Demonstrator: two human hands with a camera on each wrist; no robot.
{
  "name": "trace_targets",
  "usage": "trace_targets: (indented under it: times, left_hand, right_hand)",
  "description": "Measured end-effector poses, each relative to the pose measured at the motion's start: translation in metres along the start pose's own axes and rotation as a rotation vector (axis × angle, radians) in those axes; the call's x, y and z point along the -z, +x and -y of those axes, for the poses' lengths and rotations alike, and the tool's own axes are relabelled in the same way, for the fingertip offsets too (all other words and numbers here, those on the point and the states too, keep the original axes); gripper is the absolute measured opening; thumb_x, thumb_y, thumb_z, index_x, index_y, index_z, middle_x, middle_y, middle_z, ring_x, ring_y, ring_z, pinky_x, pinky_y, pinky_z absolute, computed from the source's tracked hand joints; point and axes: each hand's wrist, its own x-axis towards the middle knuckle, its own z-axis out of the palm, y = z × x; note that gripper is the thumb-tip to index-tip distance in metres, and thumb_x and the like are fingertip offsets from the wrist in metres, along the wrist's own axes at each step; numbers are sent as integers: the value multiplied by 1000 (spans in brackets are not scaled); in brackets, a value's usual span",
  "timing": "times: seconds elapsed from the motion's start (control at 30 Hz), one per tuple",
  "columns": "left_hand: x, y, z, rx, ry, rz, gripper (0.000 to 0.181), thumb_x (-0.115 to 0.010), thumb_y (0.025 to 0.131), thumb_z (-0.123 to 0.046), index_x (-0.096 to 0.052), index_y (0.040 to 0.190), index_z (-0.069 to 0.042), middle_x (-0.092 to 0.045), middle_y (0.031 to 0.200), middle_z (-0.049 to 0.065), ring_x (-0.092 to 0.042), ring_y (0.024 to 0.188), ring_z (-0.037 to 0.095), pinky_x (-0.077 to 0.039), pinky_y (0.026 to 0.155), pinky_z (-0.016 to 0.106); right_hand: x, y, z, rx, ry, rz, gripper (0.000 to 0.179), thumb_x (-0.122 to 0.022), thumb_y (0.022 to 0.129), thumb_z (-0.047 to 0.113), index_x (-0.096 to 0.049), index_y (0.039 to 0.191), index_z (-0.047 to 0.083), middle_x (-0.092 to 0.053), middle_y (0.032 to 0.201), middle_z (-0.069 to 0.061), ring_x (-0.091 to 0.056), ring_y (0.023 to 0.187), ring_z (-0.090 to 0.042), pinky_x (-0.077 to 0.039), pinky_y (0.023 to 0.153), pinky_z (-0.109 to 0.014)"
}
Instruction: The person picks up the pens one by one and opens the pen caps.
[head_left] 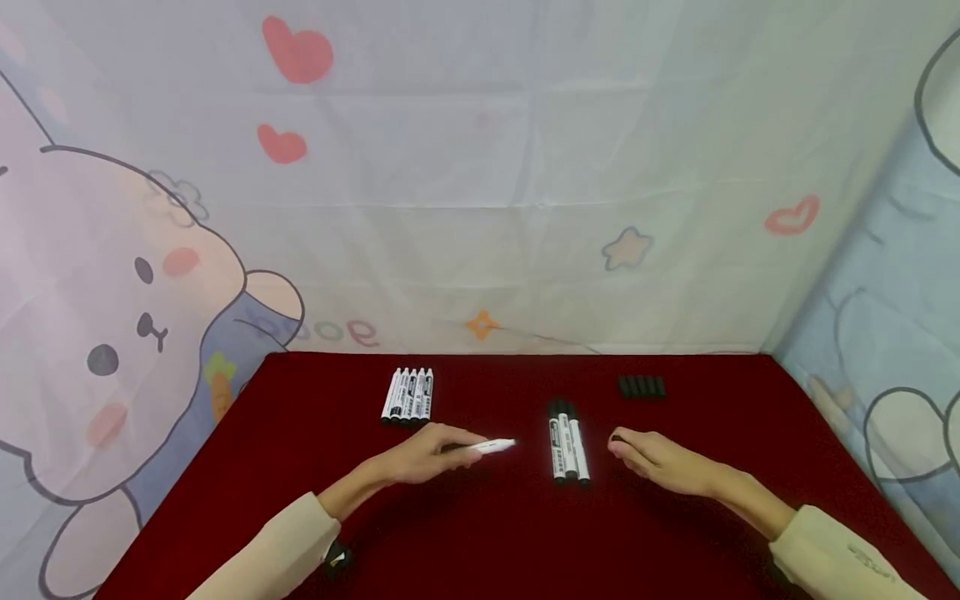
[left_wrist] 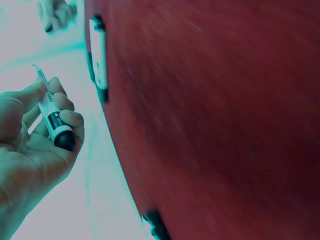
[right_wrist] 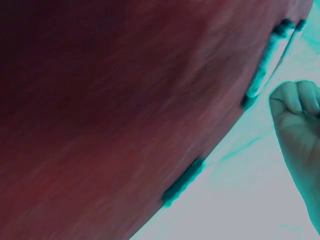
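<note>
In the head view my left hand (head_left: 431, 454) grips a white marker (head_left: 492, 446) whose bare tip points right. Its black end (left_wrist: 65, 140) shows beside the palm in the left wrist view. To the right, my right hand (head_left: 660, 462) pinches a small black marker cap (head_left: 617, 438) between thumb and curled fingers. The right wrist view shows this hand (right_wrist: 300, 120) only partly, with the cap hidden. Between the hands, three white markers with black caps (head_left: 569, 448) lie side by side on the red cloth.
Several capless white markers (head_left: 408, 395) lie in a row at the back left of the red table (head_left: 480, 533). A row of several black caps (head_left: 641, 387) sits at the back right. A printed curtain (head_left: 480, 250) hangs behind the table.
</note>
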Motion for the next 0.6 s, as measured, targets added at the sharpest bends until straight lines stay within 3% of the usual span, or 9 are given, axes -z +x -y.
trace_targets:
  times: [0.13,0.27,0.43,0.6]
  left_hand:
    - [-5,6,0,-63,26,60,35,-55,107,-19,-64,135,-2,-72,114,20,-55,88,3,-51,79,19]
    - [-13,8,-2,-52,74,89,35,-54,106,-12,-61,139,-2,-69,110,17,-50,87,2,-48,79,19]
    - [-16,6,-5,4,42,49,38,-54,104,-5,-57,142,-1,-65,109,16,-54,86,7,-49,74,20]
    - [-15,5,-7,30,-47,0,39,-58,101,-1,-56,140,3,-67,116,28,-72,91,30,-57,70,22]
  right_hand:
    - [-5,8,2,-72,39,127,27,-33,114,23,-52,108,5,-44,80,8,-44,70,0,-42,62,-20]
    - [-11,10,9,-106,41,178,27,-31,113,21,-53,110,7,-47,83,6,-46,74,-1,-42,63,-20]
    - [-12,12,13,-68,-51,168,25,-35,112,20,-57,121,9,-60,99,2,-52,88,-2,-49,78,-22]
    - [-11,13,10,-38,-143,164,30,-46,110,29,-60,129,11,-66,118,2,-57,106,-3,-53,95,-28]
